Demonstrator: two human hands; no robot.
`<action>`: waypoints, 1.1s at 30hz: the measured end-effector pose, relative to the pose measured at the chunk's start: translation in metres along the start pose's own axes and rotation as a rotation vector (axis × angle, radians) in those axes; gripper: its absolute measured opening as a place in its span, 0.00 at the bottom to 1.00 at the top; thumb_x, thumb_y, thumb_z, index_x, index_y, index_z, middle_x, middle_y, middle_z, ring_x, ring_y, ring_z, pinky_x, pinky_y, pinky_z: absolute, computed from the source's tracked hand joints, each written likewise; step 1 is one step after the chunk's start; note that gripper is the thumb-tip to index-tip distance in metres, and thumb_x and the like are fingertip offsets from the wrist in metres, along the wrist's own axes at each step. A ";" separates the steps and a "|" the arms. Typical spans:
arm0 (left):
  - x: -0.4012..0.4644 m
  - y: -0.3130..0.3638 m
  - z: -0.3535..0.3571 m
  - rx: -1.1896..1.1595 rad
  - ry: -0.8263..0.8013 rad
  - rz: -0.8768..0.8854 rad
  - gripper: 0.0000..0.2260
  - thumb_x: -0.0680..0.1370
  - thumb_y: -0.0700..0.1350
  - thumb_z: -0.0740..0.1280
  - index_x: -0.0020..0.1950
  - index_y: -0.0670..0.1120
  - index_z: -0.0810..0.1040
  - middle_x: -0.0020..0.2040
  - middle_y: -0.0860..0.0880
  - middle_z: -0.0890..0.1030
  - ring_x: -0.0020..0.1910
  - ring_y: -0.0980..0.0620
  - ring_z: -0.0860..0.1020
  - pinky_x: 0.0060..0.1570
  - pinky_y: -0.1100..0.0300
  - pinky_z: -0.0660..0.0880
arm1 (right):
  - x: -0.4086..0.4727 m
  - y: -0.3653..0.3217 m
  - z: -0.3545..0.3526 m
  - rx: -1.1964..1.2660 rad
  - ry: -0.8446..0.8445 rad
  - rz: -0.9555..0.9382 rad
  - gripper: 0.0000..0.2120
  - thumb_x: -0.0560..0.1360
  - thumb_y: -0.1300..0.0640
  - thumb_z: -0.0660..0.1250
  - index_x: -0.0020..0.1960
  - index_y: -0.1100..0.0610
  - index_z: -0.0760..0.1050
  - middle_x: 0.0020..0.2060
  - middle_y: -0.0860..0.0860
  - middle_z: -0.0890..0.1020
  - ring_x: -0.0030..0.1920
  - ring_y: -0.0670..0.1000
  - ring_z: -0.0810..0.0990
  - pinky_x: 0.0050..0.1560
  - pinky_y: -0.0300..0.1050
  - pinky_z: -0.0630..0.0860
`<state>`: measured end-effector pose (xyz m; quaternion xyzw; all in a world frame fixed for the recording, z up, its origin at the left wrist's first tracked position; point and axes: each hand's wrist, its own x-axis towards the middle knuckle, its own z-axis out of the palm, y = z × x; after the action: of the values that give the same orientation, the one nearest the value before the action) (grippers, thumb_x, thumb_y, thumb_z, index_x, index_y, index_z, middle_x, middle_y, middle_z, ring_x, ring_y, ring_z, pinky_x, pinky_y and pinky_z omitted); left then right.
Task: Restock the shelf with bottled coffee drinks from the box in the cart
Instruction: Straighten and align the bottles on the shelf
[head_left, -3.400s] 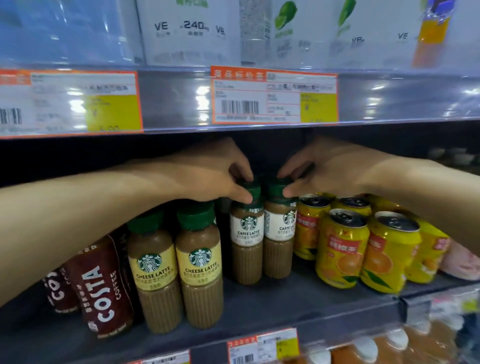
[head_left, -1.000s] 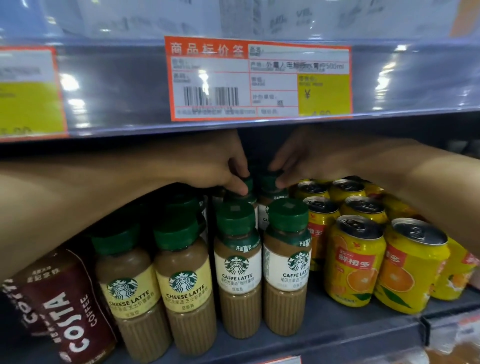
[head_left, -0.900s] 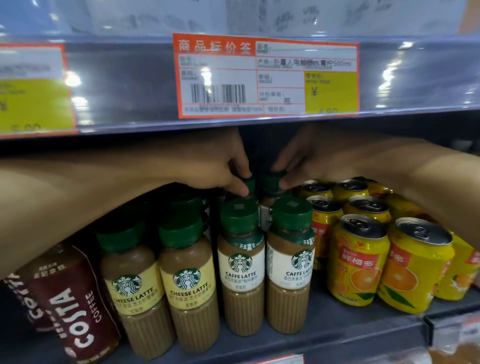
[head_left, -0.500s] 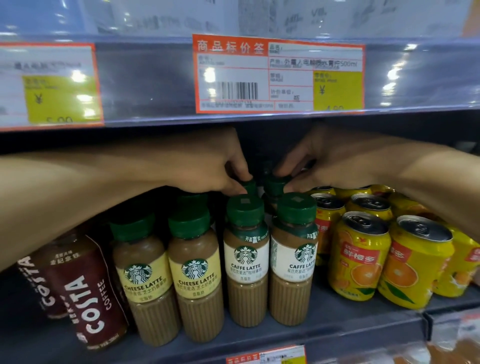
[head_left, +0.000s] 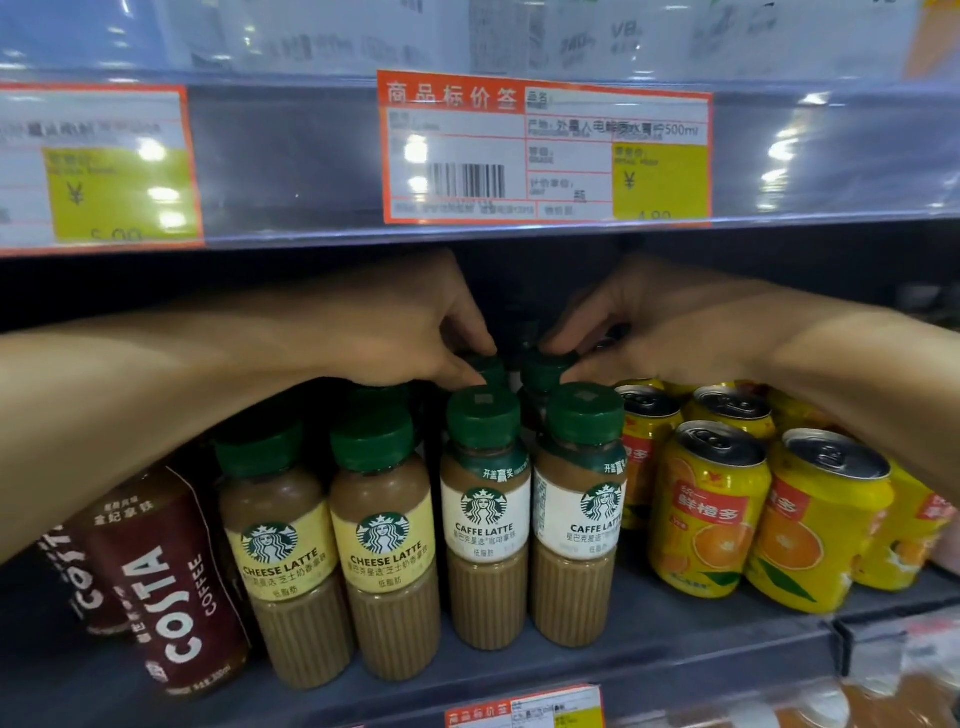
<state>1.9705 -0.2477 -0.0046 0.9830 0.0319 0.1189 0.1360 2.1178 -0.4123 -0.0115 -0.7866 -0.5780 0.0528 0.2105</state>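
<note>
Both arms were in deep under the shelf edge (head_left: 519, 234). The left hand (head_left: 415, 332) had thumb and fingers curled down over the green cap of the left rear bottle (head_left: 485, 364), and the right hand (head_left: 639, 327) pinched the cap of the right rear bottle (head_left: 543, 369) the same way. So that was 2 hands clamped on 2 caps, side by side and almost touching in the middle of the bay.

Those 2 stood upright, long axes vertical, directly behind the 2 front Caffe Latte bottles (head_left: 485, 519), which sat at the shelf lip. Only the rear caps showed; their bodies were hidden behind the front pair, so whether their bases were already down on the shelf could not be told.

The relation that mattered: each bottle hung straight below its own grip, in line with its front neighbour, the left hand on the left file and the right hand on the right. Neither had to cross over. The files were tight, with Cheese Latte bottles (head_left: 384, 551) just beside on the left and orange cans (head_left: 709, 509) just beside on the right, so any next nudge looked to me like a straight one, back or down, with no room to swing sideways.

The box and cart were out of view.
</note>
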 end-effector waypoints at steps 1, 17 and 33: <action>0.001 -0.001 0.000 -0.009 0.008 -0.003 0.11 0.70 0.42 0.76 0.52 0.47 0.85 0.39 0.59 0.84 0.42 0.57 0.82 0.49 0.56 0.79 | 0.000 0.000 0.000 0.006 0.004 -0.001 0.08 0.72 0.53 0.75 0.48 0.42 0.81 0.50 0.44 0.85 0.51 0.43 0.82 0.61 0.48 0.77; 0.048 -0.036 -0.011 0.091 0.076 -0.168 0.14 0.73 0.44 0.73 0.58 0.44 0.80 0.52 0.50 0.80 0.50 0.53 0.77 0.47 0.66 0.71 | 0.061 0.027 -0.008 0.129 0.138 0.100 0.10 0.73 0.59 0.74 0.49 0.46 0.80 0.43 0.42 0.79 0.58 0.50 0.78 0.65 0.46 0.72; 0.053 -0.040 -0.001 0.169 0.067 -0.049 0.13 0.70 0.47 0.76 0.52 0.46 0.85 0.45 0.53 0.83 0.46 0.54 0.80 0.50 0.61 0.74 | 0.070 0.023 0.000 0.051 0.090 0.074 0.13 0.66 0.56 0.79 0.50 0.49 0.84 0.30 0.35 0.81 0.46 0.43 0.81 0.58 0.43 0.76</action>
<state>2.0202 -0.2043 -0.0032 0.9854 0.0705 0.1454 0.0542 2.1613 -0.3522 -0.0097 -0.8034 -0.5369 0.0399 0.2543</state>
